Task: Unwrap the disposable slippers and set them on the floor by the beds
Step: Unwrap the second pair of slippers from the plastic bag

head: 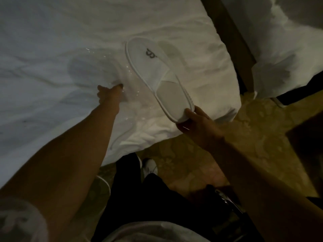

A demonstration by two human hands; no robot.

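A white disposable slipper [153, 70] with a dark logo on its toe cover is held above the bed, and my right hand [194, 123] grips its heel end. My left hand [109, 94] reaches onto the white bed cover [52, 58] and pinches a clear plastic wrapper [125, 79] that glints beside the slipper. What lies inside the wrapper is hard to make out. Another white slipper [104, 184] lies on the floor at the foot of the bed, partly hidden by my left arm.
A second bed with white bedding [279, 49] stands at the right, with a dark wooden gap [232, 41] between the two. Patterned yellowish carpet [244, 137] covers the floor. My dark trousers and a white shoe [149, 165] are below. A dark piece of furniture [307, 137] stands at the right edge.
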